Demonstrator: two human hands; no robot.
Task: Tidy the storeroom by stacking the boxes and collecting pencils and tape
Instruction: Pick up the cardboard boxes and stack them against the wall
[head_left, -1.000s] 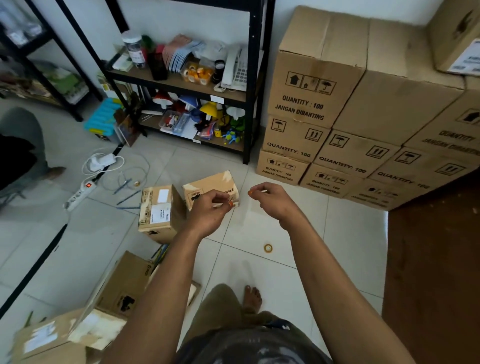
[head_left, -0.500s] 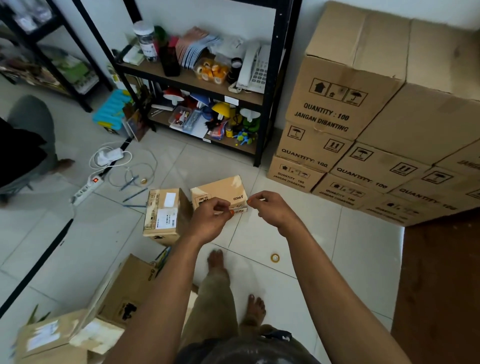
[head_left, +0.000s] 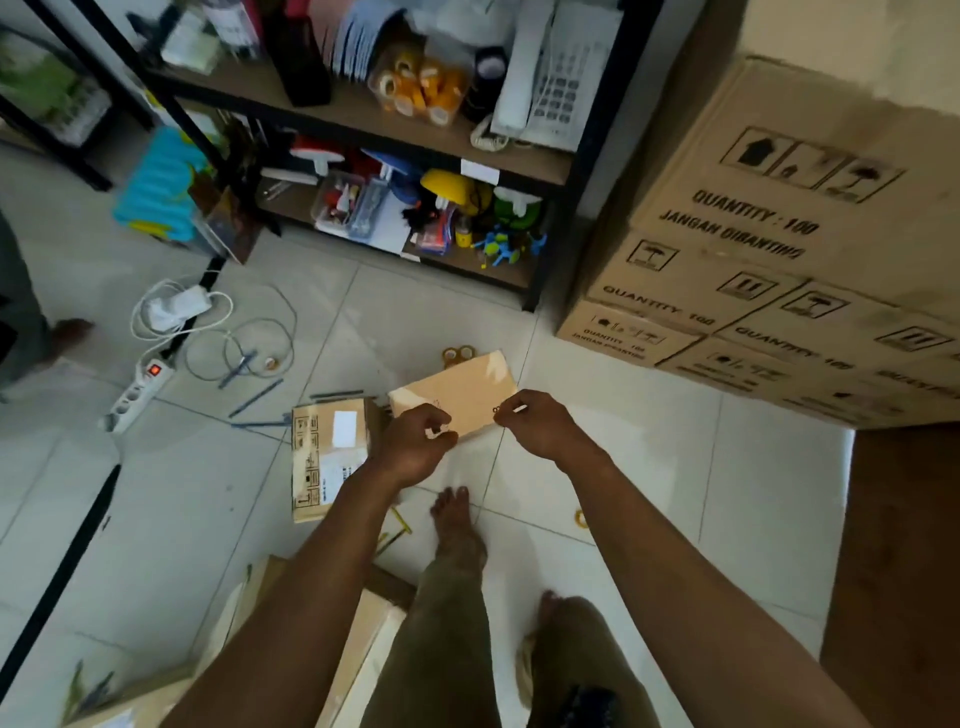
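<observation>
A small tan box (head_left: 457, 387) lies on the tiled floor beside a taped box with a white label (head_left: 328, 449). My left hand (head_left: 413, 441) and right hand (head_left: 540, 423) hover at the tan box's near edge. Both have curled fingers with the tips pinched together, and I see nothing plainly held. Two brown tape rolls (head_left: 457, 355) sit just behind the tan box, and another small roll (head_left: 581, 518) lies on the floor to the right. Blue pencils (head_left: 257, 397) are scattered left of the boxes. Yellow-green pencils (head_left: 397, 525) lie by my left forearm.
Large stacked cartons (head_left: 753, 260) fill the right side. A black shelf (head_left: 363, 124) with a phone and tape rolls stands ahead. A power strip (head_left: 137, 389) and white cables lie at the left. Opened boxes (head_left: 311, 623) are at the lower left, and another person's leg (head_left: 21, 312) at the far left.
I have stepped forward and leaned down, so the boxes look closer. Both hands have dropped toward the tan box's near edge. The tape rolls behind the box have come into view.
</observation>
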